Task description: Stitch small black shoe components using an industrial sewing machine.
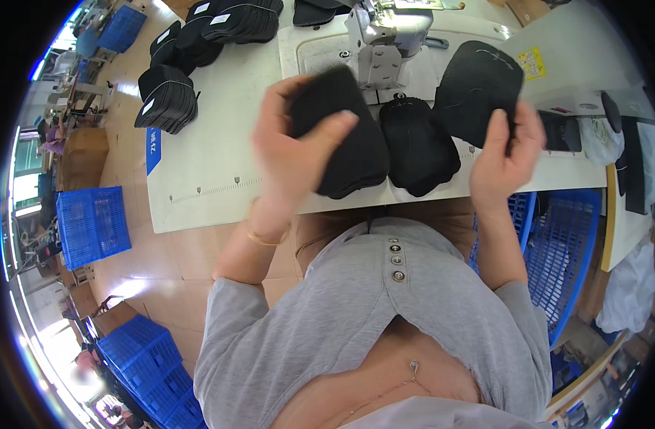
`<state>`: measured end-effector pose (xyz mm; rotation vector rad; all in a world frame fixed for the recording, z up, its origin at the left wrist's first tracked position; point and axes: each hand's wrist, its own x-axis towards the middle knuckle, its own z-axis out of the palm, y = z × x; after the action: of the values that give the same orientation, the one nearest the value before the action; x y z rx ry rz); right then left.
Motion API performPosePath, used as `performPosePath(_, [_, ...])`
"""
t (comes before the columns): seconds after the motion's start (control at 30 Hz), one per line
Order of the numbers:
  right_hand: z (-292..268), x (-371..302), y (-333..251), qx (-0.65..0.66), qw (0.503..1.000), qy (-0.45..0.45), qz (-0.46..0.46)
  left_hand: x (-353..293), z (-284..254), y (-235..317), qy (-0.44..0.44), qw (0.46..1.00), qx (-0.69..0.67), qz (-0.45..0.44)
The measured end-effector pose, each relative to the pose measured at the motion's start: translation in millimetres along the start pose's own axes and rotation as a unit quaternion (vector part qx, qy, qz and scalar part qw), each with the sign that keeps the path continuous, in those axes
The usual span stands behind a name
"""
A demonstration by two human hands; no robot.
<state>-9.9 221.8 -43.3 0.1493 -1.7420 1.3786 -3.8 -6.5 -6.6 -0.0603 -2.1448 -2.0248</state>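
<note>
My left hand (293, 161) is closed round a stack of black fabric pieces (345, 154), its thumb lying across the top face. The stack is tilted above the table's near edge, and hand and stack are a little blurred. On the right, my right hand (506, 161) pinches the lower edge of a flat black rounded fabric piece (478, 89) with pale thread on its surface. Between the hands, more black fabric pieces with curved edges (419, 146) lie at the table edge, in front of the sewing machine (392, 43).
Several tied bundles of black pieces (169, 100) rest at the far left of the white table (213, 164). Blue plastic crates (93, 227) stand on the floor to the left. Another blue basket (567, 243) is below the table at right. A yellow label (532, 63) marks the machine's right side.
</note>
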Motion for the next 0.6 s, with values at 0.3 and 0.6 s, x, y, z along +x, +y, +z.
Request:
performPosePath(0.3, [38,13,-53,0.265,0.88,-0.285,0.273,9,8,28,-0.068,0.942,-0.282,-0.17])
performPosePath(0.6, [27,-3,-61,0.239,0.884,-0.291,0.278,13,-2,14,0.018,0.941,-0.329,-0.077])
